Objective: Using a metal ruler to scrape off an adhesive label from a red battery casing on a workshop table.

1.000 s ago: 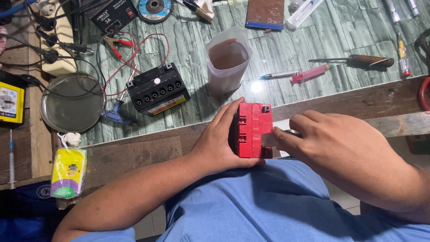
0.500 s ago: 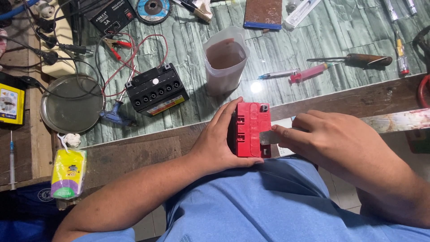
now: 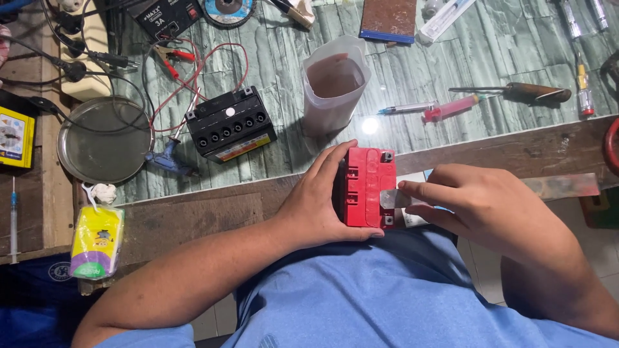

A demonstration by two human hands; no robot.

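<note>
Two bare hands at work over one red box-shaped plastic battery (image 3: 367, 187), held at the near wooden edge of the tabletop (image 3: 451, 51), just above a light-blue shirt (image 3: 361, 303); left hand (image 3: 316, 203) wrapped around the battery's left side, thumb under the near end, fingers curled over the far end, holding it firmly; right hand (image 3: 483, 206) closed in a narrow pinch on a flat grey metal strip (image 3: 390, 198) lying across the battery's right edge, fingertips pressed to it; some white-and-blue scrap under that hand, kind not clear.

Counted beyond: one black box-shaped battery (image 3: 230, 124) with a row of six round filler holes, well apart to the left on the green marbled surface; red wires (image 3: 213, 71) looped just behind it; one translucent plastic jug of brownish liquid (image 3: 334, 84) standing directly behind the red battery, nearest thing in the way; one round metal dish (image 3: 104, 140) at far left; two syringes in the middle right, a clear one (image 3: 407, 108) and a pink one (image 3: 451, 107), lying end to end; a third syringe (image 3: 13, 219) on the wood at the left edge; one brown-handled screwdriver (image 3: 522, 93) past the pink syringe; one black charger box (image 3: 167, 16) at the top; one yellow-and-purple pouch (image 3: 95, 241) near the left forearm.
</note>
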